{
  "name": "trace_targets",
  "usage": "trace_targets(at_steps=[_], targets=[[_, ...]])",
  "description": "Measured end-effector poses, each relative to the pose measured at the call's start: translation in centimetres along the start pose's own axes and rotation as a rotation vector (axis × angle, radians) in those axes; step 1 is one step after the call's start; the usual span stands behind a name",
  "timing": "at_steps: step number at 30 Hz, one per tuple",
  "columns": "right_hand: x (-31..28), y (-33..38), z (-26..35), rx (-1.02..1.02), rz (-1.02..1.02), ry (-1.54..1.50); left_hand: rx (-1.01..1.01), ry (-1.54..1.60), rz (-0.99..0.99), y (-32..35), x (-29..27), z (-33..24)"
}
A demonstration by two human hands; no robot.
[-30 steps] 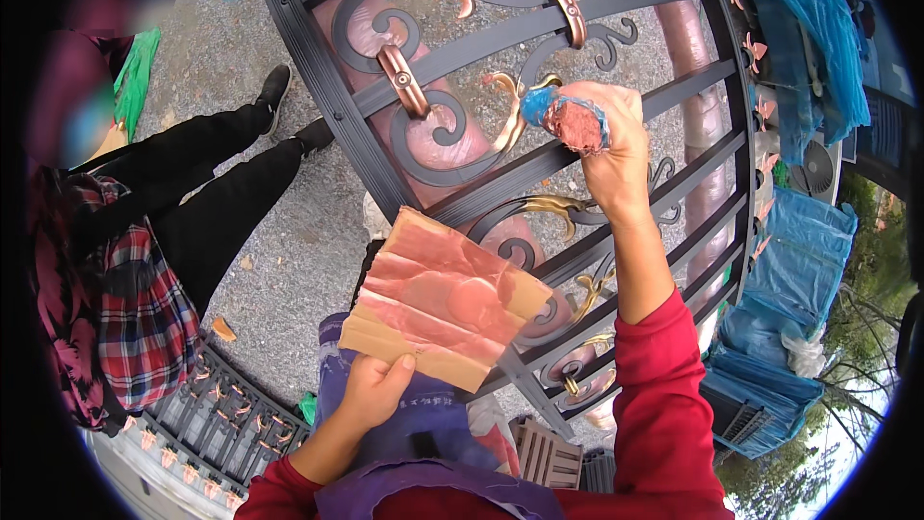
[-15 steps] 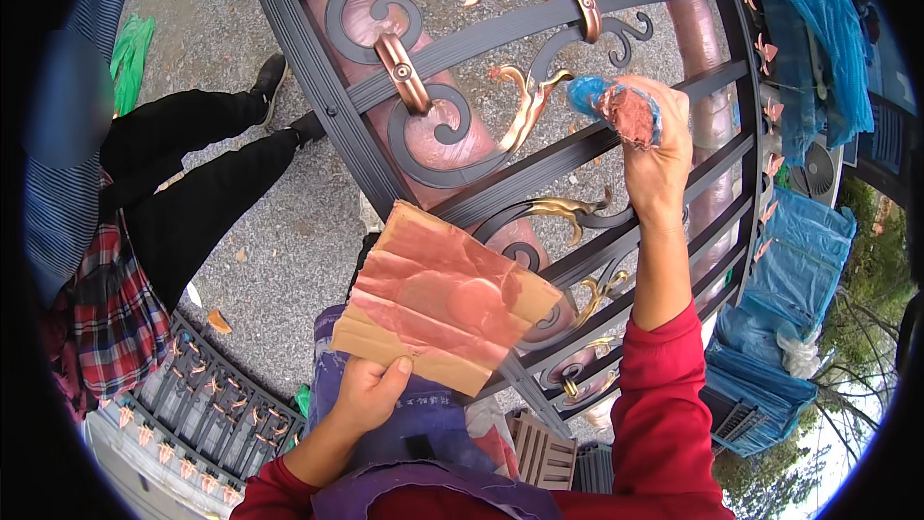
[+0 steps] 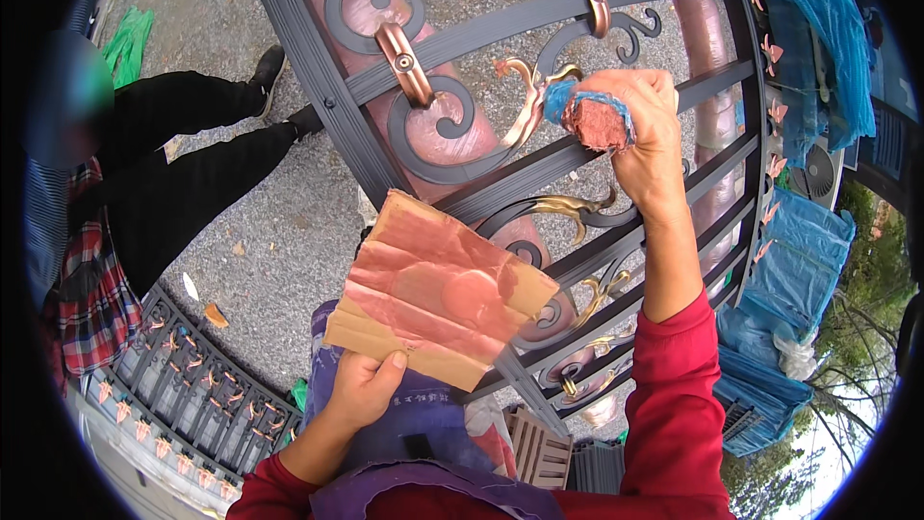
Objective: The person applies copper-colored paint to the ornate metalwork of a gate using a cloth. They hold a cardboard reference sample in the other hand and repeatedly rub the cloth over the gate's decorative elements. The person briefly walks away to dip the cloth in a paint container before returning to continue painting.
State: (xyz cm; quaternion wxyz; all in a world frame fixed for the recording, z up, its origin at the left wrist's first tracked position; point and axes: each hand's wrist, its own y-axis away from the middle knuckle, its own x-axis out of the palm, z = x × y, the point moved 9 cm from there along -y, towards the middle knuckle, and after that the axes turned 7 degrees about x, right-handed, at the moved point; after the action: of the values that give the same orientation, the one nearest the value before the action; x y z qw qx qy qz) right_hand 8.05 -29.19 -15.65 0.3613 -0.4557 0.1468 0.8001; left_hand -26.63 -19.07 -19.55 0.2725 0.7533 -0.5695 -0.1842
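Now right hand (image 3: 647, 125) farther from cardboard (image 3: 438, 289).

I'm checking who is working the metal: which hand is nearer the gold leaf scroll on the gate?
Right. The right hand, gripping a paint-soaked sponge, is beside the gold leaf scroll; the left hand is far below, holding cardboard.

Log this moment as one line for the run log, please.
left hand: holds paint-smeared cardboard | right hand: grips copper-stained blue sponge by gate scroll | bystander at left
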Motion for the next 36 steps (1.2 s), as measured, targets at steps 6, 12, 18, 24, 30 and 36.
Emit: trace_targets(at_steps=[6,12,18,24,30,36], targets=[[-0.6,0.6,0.8,0.029,-0.015,-0.241,0.042,0.017,-0.037,-0.1,-0.2,0.0],[-1.6,-0.4,0.0,0.022,-0.083,-0.027,0.056,0.006,-0.022,-0.1,-0.7,-0.5],[1.6,-0.3,3.8,-0.070,0.104,-0.009,0.068,-0.028,0.015,-0.5,-0.5,-1.1],[-1.3,-1.8,2.7,-0.008,-0.067,-0.047,0.141,-0.107,0.021,-0.6,-0.5,-2.2],[0.3,-1.8,3.2,-0.007,0.028,0.087,0.131,-0.103,0.044,-0.6,-0.4,-2.4],[-0.3,-1.1,3.6,-0.004,0.011,-0.165,0.080,-0.071,-0.007,-0.5,-0.8,-1.7]])
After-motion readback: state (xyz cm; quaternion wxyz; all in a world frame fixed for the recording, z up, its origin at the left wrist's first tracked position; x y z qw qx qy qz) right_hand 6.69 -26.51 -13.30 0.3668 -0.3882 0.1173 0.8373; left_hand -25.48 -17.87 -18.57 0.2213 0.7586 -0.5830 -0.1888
